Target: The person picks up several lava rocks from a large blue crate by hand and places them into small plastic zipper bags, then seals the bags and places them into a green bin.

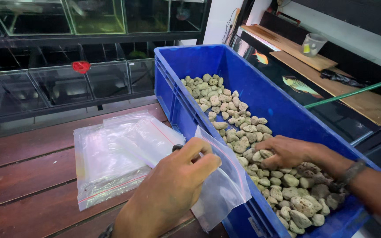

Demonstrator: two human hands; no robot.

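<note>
Beside the blue crate: left hand pinching clear bag at rim, right hand closed over pale stones, nearer them.

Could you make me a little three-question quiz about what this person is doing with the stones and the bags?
1. True or false: the left hand holds a clear plastic bag at the edge of the blue crate.
2. What does the right hand rest on?
A. a fish tank
B. the pale stones in the crate
C. the pile of bags
3. Fill in: the spare bags lie on a ____ table.

Key: 1 true; 2 B; 3 wooden.
</note>
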